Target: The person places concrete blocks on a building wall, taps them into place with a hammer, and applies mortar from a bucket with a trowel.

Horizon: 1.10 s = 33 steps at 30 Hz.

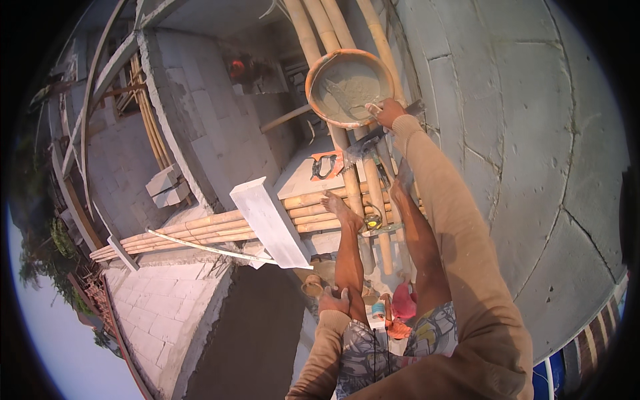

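At the top centre, an orange-rimmed bucket (312, 100) of wet grey mortar (363, 83) rests on bamboo poles. My right hand (387, 112) reaches over its near right rim, fingers closed around the end of a mortar-coated trowel (343, 97); the grip is partly hidden. Just below that hand lies a dark saw blade (365, 143). A handsaw with an orange and black handle (325, 165) lies further left. My left hand (333, 301) rests on my left leg below the knee, fingers apart, holding nothing.
Bamboo poles (313, 212) run crosswise beneath my bare feet. A pale block (270, 223) stands across them, beside a bent white strip (200, 248). A yellow-black tape measure (373, 221) lies between my feet. A grey block wall (513, 133) rises close on the right; an open drop shows below left.
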{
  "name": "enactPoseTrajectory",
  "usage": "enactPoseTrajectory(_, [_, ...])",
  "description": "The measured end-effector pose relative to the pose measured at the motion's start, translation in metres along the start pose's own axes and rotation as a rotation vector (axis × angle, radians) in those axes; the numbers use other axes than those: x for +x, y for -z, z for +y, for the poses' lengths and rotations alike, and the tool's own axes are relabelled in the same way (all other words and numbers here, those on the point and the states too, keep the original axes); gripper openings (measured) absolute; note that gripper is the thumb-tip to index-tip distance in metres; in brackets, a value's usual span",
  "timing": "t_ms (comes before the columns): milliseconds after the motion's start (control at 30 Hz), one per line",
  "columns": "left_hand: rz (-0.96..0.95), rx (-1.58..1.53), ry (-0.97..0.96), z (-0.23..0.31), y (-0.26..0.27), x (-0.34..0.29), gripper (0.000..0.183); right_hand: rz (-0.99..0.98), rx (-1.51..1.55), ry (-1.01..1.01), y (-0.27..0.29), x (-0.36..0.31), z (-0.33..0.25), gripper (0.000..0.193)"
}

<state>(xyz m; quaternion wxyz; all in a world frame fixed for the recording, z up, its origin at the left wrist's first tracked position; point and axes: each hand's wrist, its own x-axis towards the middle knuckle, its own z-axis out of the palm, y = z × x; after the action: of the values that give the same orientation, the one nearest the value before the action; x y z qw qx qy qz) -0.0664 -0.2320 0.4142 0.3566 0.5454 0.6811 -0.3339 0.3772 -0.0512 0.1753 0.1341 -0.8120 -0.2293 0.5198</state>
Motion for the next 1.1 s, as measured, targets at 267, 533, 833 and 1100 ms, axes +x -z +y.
enactPoseTrajectory(267, [0.024, -0.039, -0.052, -0.022, -0.013, 0.008, 0.036, -0.132, 0.215, -0.034, -0.016, 0.0, -0.001, 0.054])
enactPoseTrajectory(533, [0.029, -0.04, -0.058, -0.023, -0.009, 0.012, 0.035, 0.032, 0.291, 0.079, -0.013, -0.013, 0.013, 0.05])
enactPoseTrajectory(833, [0.027, -0.038, -0.052, -0.022, -0.008, 0.01, 0.036, 0.266, -0.026, 0.01, -0.015, 0.001, 0.034, 0.05])
enactPoseTrajectory(1100, [0.022, -0.024, -0.039, -0.013, 0.0, 0.008, 0.037, 0.261, 0.006, 0.011, -0.029, 0.014, 0.011, 0.053])
